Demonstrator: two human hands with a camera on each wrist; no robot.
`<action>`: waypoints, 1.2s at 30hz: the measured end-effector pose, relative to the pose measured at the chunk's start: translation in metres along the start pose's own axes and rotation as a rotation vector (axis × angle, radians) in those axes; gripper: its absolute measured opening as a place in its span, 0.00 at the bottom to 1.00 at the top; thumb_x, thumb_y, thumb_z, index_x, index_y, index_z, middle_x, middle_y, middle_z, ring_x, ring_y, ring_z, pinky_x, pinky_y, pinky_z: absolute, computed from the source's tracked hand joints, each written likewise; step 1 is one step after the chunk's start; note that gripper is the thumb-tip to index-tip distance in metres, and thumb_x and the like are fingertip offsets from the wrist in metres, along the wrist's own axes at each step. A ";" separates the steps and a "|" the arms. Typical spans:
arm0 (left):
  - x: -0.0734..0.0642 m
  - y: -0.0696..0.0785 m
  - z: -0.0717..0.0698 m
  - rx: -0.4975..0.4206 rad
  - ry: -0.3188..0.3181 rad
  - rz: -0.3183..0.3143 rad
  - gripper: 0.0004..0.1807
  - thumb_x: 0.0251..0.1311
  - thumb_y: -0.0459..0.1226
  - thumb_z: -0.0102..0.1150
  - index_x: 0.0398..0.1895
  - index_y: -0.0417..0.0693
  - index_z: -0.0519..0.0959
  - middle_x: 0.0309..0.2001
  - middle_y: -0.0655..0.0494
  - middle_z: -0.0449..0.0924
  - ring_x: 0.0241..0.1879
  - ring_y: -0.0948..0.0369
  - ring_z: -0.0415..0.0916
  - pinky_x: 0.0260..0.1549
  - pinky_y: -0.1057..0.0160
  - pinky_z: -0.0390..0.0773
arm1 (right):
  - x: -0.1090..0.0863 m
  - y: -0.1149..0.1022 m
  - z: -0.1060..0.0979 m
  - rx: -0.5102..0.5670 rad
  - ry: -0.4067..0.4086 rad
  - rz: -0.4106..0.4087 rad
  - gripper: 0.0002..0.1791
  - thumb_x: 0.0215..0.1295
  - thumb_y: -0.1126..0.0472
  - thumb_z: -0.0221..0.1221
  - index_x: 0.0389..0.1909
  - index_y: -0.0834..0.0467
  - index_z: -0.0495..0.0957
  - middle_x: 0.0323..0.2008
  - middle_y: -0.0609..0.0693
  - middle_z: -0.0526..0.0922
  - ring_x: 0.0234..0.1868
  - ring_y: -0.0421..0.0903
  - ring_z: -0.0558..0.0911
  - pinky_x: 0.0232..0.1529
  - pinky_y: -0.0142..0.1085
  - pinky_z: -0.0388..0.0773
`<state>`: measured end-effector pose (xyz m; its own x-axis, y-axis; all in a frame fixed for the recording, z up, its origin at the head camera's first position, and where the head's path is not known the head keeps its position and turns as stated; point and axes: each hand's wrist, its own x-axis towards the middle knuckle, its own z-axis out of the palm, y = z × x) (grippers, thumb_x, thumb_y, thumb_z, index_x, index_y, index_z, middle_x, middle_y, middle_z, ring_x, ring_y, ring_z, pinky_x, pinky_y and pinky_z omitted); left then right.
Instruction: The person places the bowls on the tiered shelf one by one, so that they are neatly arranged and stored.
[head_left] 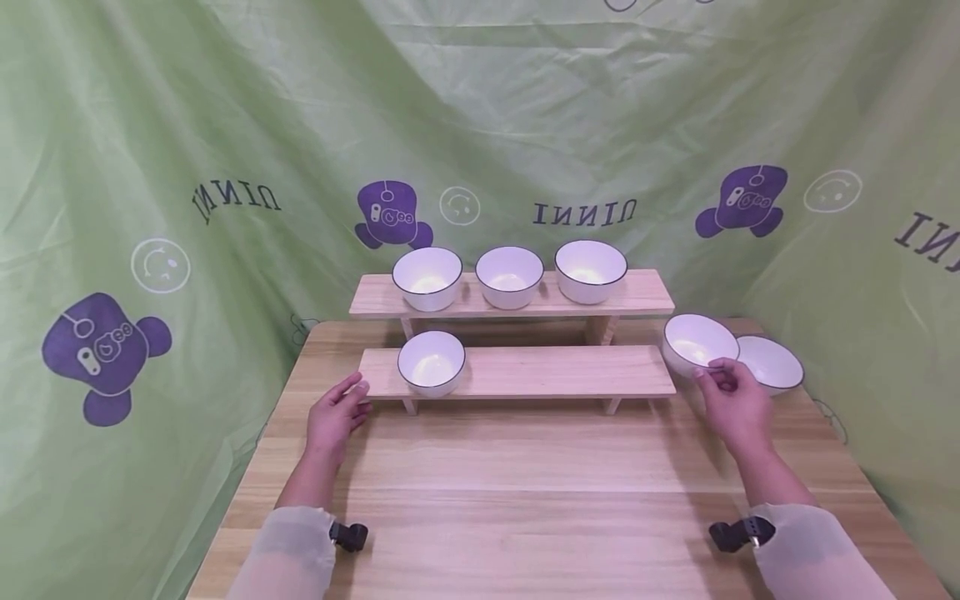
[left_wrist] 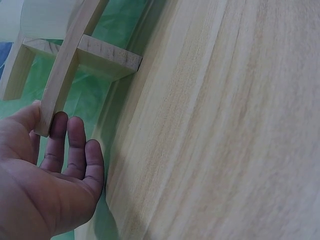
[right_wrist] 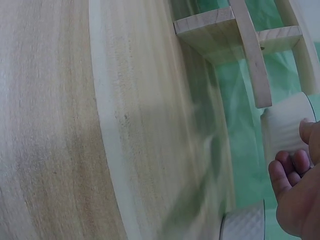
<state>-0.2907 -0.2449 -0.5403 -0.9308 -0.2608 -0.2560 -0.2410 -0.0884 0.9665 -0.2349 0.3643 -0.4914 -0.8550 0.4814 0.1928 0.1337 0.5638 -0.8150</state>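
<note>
My right hand (head_left: 738, 408) pinches the near rim of a white bowl with a dark rim (head_left: 697, 340), thumb on the outer wall. This bowl is held tilted beside the right end of the lower wooden shelf (head_left: 555, 372). A second white bowl (head_left: 772, 364) is just to its right, partly behind the hand. My left hand (head_left: 333, 417) is at the shelf's left end; the left wrist view shows thumb and fingers on either side of the board end (left_wrist: 47, 117). Near that end, one white bowl (head_left: 431, 364) stands upright on the lower shelf.
Behind, a higher wooden shelf (head_left: 645, 293) bears three white bowls: left (head_left: 427, 279), middle (head_left: 510, 277) and right (head_left: 590, 272). Both shelves stand on a wooden table (head_left: 525, 500). A green printed curtain (head_left: 285, 125) hangs around the back and sides.
</note>
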 end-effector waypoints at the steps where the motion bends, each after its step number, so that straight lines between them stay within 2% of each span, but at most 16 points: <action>1: 0.000 0.000 0.000 -0.003 0.003 -0.002 0.34 0.63 0.52 0.72 0.70 0.51 0.77 0.39 0.63 0.86 0.44 0.53 0.86 0.50 0.57 0.85 | -0.001 -0.001 -0.001 0.001 0.002 0.000 0.20 0.73 0.52 0.65 0.53 0.63 0.78 0.38 0.48 0.79 0.35 0.30 0.74 0.35 0.16 0.72; 8: -0.001 -0.001 0.000 -0.016 0.003 -0.006 0.34 0.63 0.52 0.73 0.70 0.50 0.77 0.38 0.65 0.86 0.43 0.54 0.86 0.49 0.58 0.85 | -0.005 -0.007 -0.002 0.017 -0.011 0.006 0.20 0.73 0.52 0.65 0.54 0.63 0.77 0.38 0.47 0.78 0.36 0.32 0.75 0.34 0.17 0.73; 16: -0.001 -0.002 0.000 -0.018 -0.002 0.002 0.34 0.63 0.52 0.72 0.70 0.50 0.77 0.40 0.65 0.87 0.42 0.55 0.86 0.50 0.57 0.85 | -0.010 -0.012 -0.003 0.050 -0.005 -0.030 0.19 0.72 0.54 0.66 0.53 0.64 0.78 0.36 0.43 0.79 0.36 0.32 0.75 0.36 0.16 0.73; 25: -0.002 -0.001 -0.001 -0.016 0.002 0.000 0.34 0.63 0.52 0.72 0.70 0.50 0.77 0.40 0.65 0.86 0.43 0.55 0.86 0.50 0.57 0.85 | -0.020 -0.019 0.001 0.038 -0.030 -0.057 0.16 0.72 0.54 0.66 0.50 0.62 0.79 0.36 0.48 0.80 0.35 0.34 0.77 0.35 0.18 0.75; 36: -0.003 0.001 0.000 -0.009 0.001 -0.008 0.34 0.63 0.52 0.72 0.70 0.51 0.77 0.38 0.65 0.87 0.43 0.55 0.86 0.50 0.57 0.85 | -0.028 -0.024 0.006 0.033 -0.037 -0.060 0.17 0.72 0.53 0.67 0.50 0.62 0.79 0.36 0.49 0.81 0.34 0.33 0.77 0.36 0.17 0.75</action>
<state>-0.2881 -0.2445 -0.5386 -0.9287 -0.2609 -0.2634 -0.2456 -0.0991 0.9643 -0.2172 0.3332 -0.4811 -0.8790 0.4219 0.2222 0.0654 0.5682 -0.8203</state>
